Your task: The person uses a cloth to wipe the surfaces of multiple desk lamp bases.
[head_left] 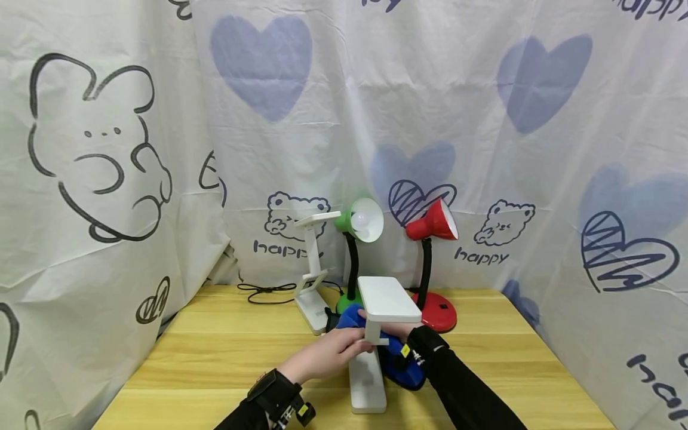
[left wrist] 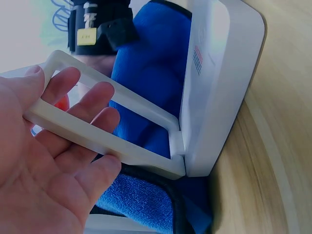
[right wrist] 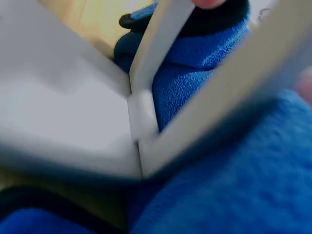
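A white folding desk lamp (head_left: 368,385) stands near the front of the table, its flat head raised over its base. My left hand (head_left: 329,353) grips the lamp's open frame arm; in the left wrist view its fingers (left wrist: 92,100) curl through the frame. Behind the lamp my right hand (head_left: 400,329) holds a blue towel (head_left: 405,373) with a dark edge, partly hidden by the lamp head. The towel (right wrist: 195,87) bunches against the hinge between arm and base and passes behind the frame. Most of the right fingers are hidden.
At the back stand another white desk lamp (head_left: 312,304), a green lamp (head_left: 350,221) and a red lamp (head_left: 438,313). A black cable (head_left: 263,289) lies at the back left of the wooden table (head_left: 242,334). Printed curtains (head_left: 344,119) hang behind and at both sides.
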A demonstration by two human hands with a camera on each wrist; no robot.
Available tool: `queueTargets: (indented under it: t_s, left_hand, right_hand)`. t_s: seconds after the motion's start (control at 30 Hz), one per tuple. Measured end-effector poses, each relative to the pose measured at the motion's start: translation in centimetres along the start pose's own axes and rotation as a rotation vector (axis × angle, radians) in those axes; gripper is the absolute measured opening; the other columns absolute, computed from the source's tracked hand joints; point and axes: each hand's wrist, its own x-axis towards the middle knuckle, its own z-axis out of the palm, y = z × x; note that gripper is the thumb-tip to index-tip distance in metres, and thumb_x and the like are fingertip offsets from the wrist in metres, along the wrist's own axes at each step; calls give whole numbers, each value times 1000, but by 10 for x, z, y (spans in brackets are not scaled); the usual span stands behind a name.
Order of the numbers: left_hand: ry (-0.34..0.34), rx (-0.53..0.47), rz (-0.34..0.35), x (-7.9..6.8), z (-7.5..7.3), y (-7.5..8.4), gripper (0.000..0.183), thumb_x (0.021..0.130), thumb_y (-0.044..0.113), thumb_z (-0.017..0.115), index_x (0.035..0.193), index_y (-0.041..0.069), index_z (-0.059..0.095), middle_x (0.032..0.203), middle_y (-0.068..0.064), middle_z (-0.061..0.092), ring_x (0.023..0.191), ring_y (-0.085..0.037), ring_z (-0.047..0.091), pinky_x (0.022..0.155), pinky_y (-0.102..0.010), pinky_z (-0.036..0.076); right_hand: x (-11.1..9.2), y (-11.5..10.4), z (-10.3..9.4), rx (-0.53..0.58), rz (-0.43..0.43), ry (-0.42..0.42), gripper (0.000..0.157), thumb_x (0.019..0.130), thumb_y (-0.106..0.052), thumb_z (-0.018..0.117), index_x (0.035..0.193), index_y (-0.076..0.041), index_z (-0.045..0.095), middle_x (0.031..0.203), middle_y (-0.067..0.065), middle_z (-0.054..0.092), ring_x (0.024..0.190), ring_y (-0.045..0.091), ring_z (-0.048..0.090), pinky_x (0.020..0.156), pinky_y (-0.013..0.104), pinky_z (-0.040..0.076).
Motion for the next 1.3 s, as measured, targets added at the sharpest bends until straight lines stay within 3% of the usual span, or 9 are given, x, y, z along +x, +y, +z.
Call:
queueTargets:
  t_s: [0.17, 0.37, 0.47, 0.53, 0.67, 0.87, 1.1, 1.2, 1.3]
  left_hand:
    - [1, 5, 0, 0, 0, -1, 33, 106, 45, 35, 126, 31, 58, 117, 16, 66, 110, 1, 60, 89, -24, 52]
    - [-15, -12, 7, 0, 0, -2, 35, 107, 42, 34, 132, 30, 56, 119, 12, 67, 112, 0, 60, 92, -25, 52]
    - [-18, -19, 19, 0, 1, -2, 37, 107, 41, 35, 136, 29, 53, 121, 9, 67, 112, 0, 60, 92, -26, 52]
    - [-17, -25, 28, 1, 1, -2, 38, 106, 41, 35, 138, 30, 53, 123, 7, 67, 112, 0, 60, 93, -26, 51]
    - [-16, -41, 18, 1, 1, 0, 36, 105, 45, 37, 135, 33, 53, 125, 8, 66, 113, 0, 60, 94, -27, 51]
    - [-4, -46, -3, -1, 1, -1, 39, 103, 50, 37, 127, 28, 59, 120, 8, 67, 109, 0, 61, 89, -26, 52]
    - [-7, -58, -15, -2, 1, -1, 34, 104, 49, 37, 130, 35, 54, 119, 8, 68, 109, 0, 61, 91, -28, 52]
    - [-15, -59, -8, -1, 0, 0, 34, 104, 48, 37, 129, 34, 55, 118, 6, 69, 109, 0, 61, 93, -27, 51]
    - [-21, -39, 6, 0, -2, 1, 34, 104, 47, 37, 128, 32, 56, 118, 8, 68, 109, 0, 61, 92, -27, 51]
  right_hand:
    - [-10, 12, -16, 80, 18, -79, 77, 87, -68, 57, 141, -14, 50, 142, 11, 49, 122, 29, 48, 102, 48, 39]
    - [-29, 23, -24, 86, 1, -131, 81, 87, -71, 52, 150, -21, 40, 152, 9, 40, 133, 32, 41, 109, 60, 30]
    - [-47, 27, -22, 33, -22, -145, 73, 92, -68, 47, 144, -16, 50, 139, 8, 54, 121, 28, 51, 102, 53, 39]
    - [-60, 29, -20, 6, -48, -171, 65, 95, -64, 45, 129, -10, 61, 114, 8, 64, 100, 24, 60, 86, 41, 48]
    - [-84, 33, -11, -96, -148, -185, 52, 100, -58, 41, 88, -12, 64, 71, -3, 54, 62, 14, 55, 55, 25, 39]
    - [-117, 33, 11, -261, -266, -153, 48, 101, -55, 42, 68, -20, 49, 57, -10, 42, 47, 8, 46, 45, 23, 33]
    - [-142, 24, 36, -531, -418, -235, 38, 96, -58, 50, 70, -30, 57, 56, -18, 40, 49, -1, 44, 51, 17, 37]
    - [-139, 18, 43, -701, -562, -280, 34, 99, -57, 45, 81, -33, 61, 61, -22, 46, 57, -6, 48, 58, 17, 42]
    - [-132, 11, 47, -909, -747, -290, 34, 102, -54, 40, 102, -31, 64, 83, -21, 61, 80, -3, 58, 75, 24, 51]
